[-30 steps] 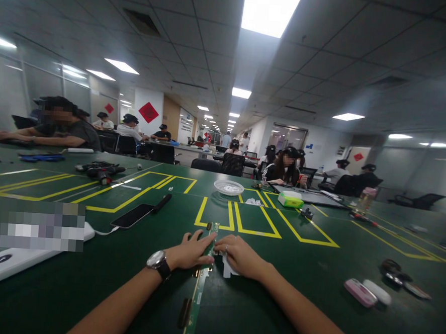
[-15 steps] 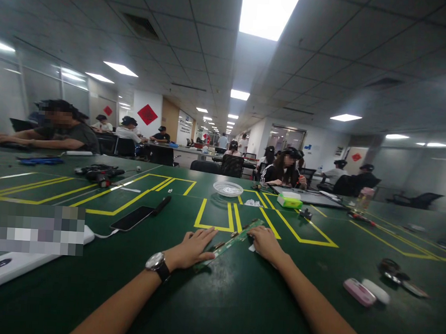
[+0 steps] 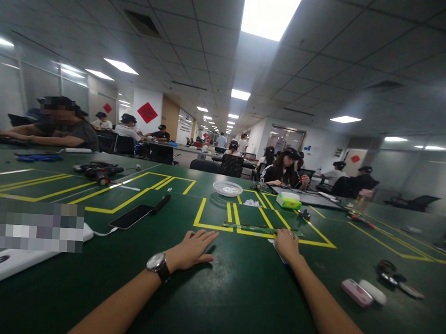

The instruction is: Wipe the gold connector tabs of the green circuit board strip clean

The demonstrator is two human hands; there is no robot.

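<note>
A long, narrow green circuit board (image 3: pixel 249 227) lies roughly crosswise over the yellow tape lines at mid-table. The fingers of my right hand (image 3: pixel 287 246) are closed at its right part, with a short end of the board showing beyond them. Beside the same hand, under the palm, a pale flat thing (image 3: pixel 277 249) shows; its kind I cannot make out. To the left, my left hand (image 3: pixel 190 250), with a watch (image 3: pixel 157 263) at the wrist, rests palm down on the green table, fingers stretched out, apart from the board.
Beyond the board stand a white basket (image 3: pixel 227 188) and a green tissue pack (image 3: pixel 289 200). A phone (image 3: pixel 135 217) and a white power bank (image 3: pixel 32 256) lie left. A pink case (image 3: pixel 356 292) sits right. Other people sit around the room.
My right hand has moved right with the circuit board, which has turned from slanting to nearly crosswise. The board has left my left hand, which stays about where it was.
</note>
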